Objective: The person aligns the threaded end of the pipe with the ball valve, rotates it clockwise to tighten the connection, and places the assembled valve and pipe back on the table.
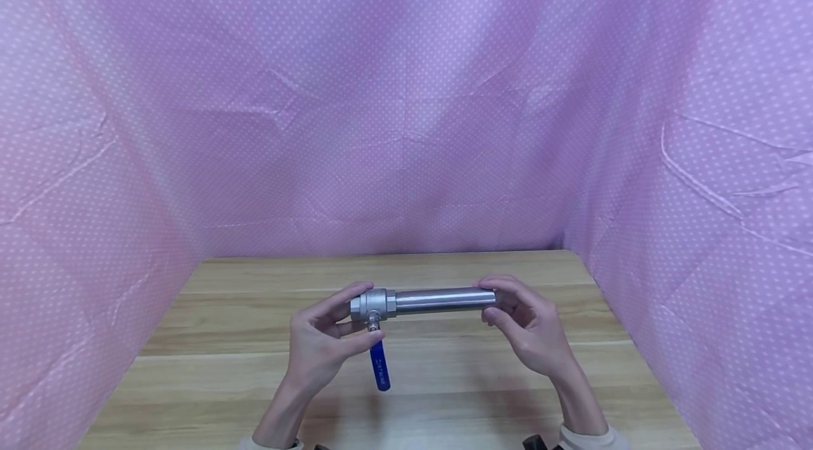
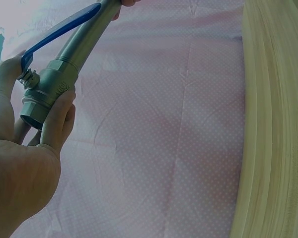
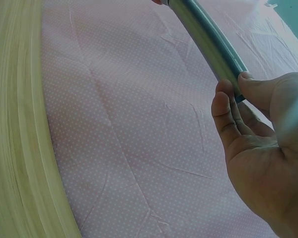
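A steel ball valve [image 1: 377, 305] with a blue lever handle [image 1: 380, 367] is joined to a straight metal pipe [image 1: 438, 300]. Both are held level above the table. My left hand [image 1: 325, 343] grips the valve body, its thumb by the base of the handle. In the left wrist view, fingers wrap the hexagonal end of the valve [image 2: 49, 89], whose open mouth faces the palm. At the pipe's far right end, my right hand [image 1: 532, 330] pinches it between thumb and fingers. The right wrist view shows the pipe's end [image 3: 233, 84] between those fingertips.
A light wood-grain table [image 1: 254, 316] lies under the hands. Pink cloth with white dots [image 1: 406, 118] hangs at the back and on both sides, close to the table's edges. Small dark objects [image 1: 535, 442] show at the bottom edge near the wrists.
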